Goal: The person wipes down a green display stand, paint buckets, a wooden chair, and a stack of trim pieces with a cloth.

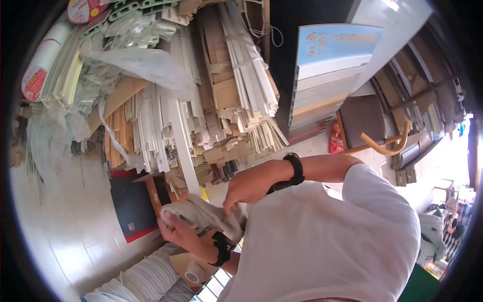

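Observation:
A rumpled grey-beige cloth (pixel 204 212) is bunched between my two hands, in front of my white shirt. My left hand (pixel 176 230), below a black wristband, grips the cloth's left end with the thumb up. My right hand (pixel 251 185), with a black watch on the wrist, reaches across from the right. Its bent fingers pinch at the cloth's right side, though the fingertips are partly hidden. Just behind the cloth, a long white strip (pixel 183 151) hangs down from the stacked strips.
Bundles of white and brown strips (pixel 246 75) project from a rack above my hands. A blue-topped sample board (pixel 337 45) leans at the back. White coiled rolls (pixel 143 277) and a cardboard tube (pixel 193 274) lie below left. A brown chair (pixel 362 118) stands right of the board.

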`<action>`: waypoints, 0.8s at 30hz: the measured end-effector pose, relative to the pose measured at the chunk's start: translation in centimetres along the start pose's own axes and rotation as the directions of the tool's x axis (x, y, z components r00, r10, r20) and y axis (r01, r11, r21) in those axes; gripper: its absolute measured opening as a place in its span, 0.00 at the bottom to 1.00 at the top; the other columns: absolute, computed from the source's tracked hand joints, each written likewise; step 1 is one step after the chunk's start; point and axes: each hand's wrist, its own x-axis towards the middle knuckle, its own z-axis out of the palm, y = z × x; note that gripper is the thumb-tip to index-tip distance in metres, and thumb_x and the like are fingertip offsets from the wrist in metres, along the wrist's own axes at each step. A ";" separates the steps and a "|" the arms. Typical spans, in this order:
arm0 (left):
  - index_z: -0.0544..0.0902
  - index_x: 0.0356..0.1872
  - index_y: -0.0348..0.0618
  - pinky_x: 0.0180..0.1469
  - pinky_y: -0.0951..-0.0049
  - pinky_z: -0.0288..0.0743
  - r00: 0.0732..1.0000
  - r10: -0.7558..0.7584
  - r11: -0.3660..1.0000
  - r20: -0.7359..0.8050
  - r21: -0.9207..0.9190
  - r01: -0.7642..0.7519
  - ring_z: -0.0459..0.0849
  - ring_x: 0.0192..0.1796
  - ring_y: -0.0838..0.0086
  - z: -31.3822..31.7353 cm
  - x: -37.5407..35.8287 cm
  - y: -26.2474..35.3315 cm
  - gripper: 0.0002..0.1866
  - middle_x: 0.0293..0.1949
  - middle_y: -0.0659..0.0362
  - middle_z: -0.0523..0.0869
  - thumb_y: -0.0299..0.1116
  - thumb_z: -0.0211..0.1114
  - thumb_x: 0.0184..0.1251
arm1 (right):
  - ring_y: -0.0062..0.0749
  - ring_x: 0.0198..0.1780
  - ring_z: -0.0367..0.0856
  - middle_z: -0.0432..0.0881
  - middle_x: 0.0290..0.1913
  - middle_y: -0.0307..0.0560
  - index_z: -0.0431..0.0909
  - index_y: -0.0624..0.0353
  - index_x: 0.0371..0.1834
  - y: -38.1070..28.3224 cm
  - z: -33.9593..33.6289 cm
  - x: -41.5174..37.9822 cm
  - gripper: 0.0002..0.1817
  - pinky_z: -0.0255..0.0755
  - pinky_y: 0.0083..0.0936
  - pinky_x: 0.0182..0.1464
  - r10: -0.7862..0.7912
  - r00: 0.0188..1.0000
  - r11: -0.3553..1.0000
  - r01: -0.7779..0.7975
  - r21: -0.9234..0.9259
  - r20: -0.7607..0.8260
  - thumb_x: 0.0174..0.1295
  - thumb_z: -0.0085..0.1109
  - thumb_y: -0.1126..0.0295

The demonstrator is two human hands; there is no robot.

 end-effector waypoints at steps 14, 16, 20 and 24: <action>0.79 0.42 0.33 0.56 0.65 0.71 0.705 0.606 0.684 0.369 -0.694 -0.225 0.79 0.48 0.60 12.6 -3.7 8.2 0.08 0.48 0.48 0.79 0.18 0.55 0.64 | 0.53 0.40 0.84 0.83 0.39 0.58 0.76 0.62 0.53 -0.6 -1.7 -6.7 0.21 0.77 0.37 0.48 0.157 0.689 0.985 -0.165 0.058 -0.708 0.52 0.61 0.79; 0.79 0.39 0.32 0.57 0.65 0.71 0.800 0.484 0.732 0.355 -0.665 -0.148 0.79 0.50 0.59 14.2 -3.1 8.6 0.07 0.47 0.49 0.79 0.16 0.55 0.62 | 0.41 0.41 0.86 0.84 0.39 0.58 0.77 0.62 0.53 -1.5 -2.7 -7.6 0.20 0.77 0.34 0.48 0.225 0.428 0.963 -0.233 0.133 -0.875 0.54 0.61 0.79; 0.80 0.42 0.30 0.57 0.66 0.72 0.711 0.611 0.761 0.347 -0.506 -0.407 0.80 0.52 0.61 15.7 -0.6 8.7 0.10 0.50 0.50 0.79 0.13 0.55 0.61 | 0.28 0.52 0.83 0.84 0.45 0.57 0.77 0.62 0.55 -2.9 -6.6 -10.4 0.20 0.75 0.30 0.51 0.159 0.068 0.917 -0.379 0.122 -0.985 0.57 0.61 0.77; 0.78 0.54 0.35 0.60 0.61 0.71 0.689 0.637 0.762 0.345 -0.423 -0.491 0.78 0.55 0.55 18.6 -0.1 10.0 0.21 0.54 0.47 0.77 0.12 0.53 0.60 | 0.48 0.59 0.80 0.82 0.53 0.58 0.77 0.63 0.55 -1.7 -10.6 -12.7 0.22 0.74 0.34 0.58 0.045 0.235 0.753 -0.646 -0.122 -0.971 0.53 0.63 0.77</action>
